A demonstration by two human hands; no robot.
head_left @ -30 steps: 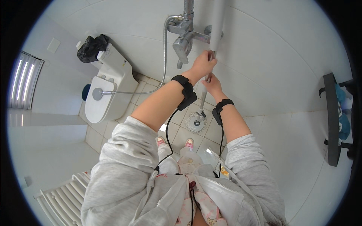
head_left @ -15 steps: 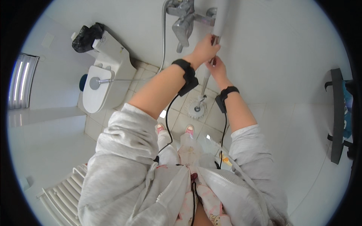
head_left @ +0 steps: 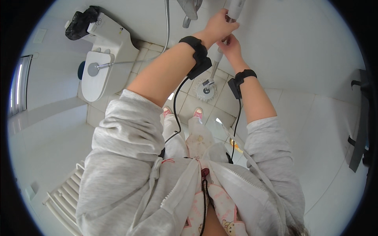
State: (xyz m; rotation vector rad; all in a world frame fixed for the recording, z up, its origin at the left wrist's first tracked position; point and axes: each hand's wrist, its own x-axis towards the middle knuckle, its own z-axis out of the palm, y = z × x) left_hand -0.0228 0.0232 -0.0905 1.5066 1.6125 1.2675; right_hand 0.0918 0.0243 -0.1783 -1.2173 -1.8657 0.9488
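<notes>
Both my hands hold the telescopic pole of a mop (head_left: 215, 70), one close above the other. My left hand (head_left: 220, 26) is closed round the metal section just below the white upper tube. Slightly lower, my right hand (head_left: 231, 50) pinches the pole where the white lower grip begins. The pole stands tilted, and its round white mop head (head_left: 205, 91) rests on the floor tiles in front of my shoes. Part of the pole is hidden behind my fingers.
At the left is a white toilet (head_left: 118, 47), lid down, with a shower head (head_left: 93, 69) lying on it and a black plastic bag (head_left: 83, 24) on its tank. A metal tap (head_left: 190, 8) juts from the wall ahead. A dark rack (head_left: 357, 122) hangs at the right.
The whole view has shifted, so the toilet, tap, mop and shoes appear higher. Both hands stay on the pole, and the mop head keeps its place beside my shoes.
</notes>
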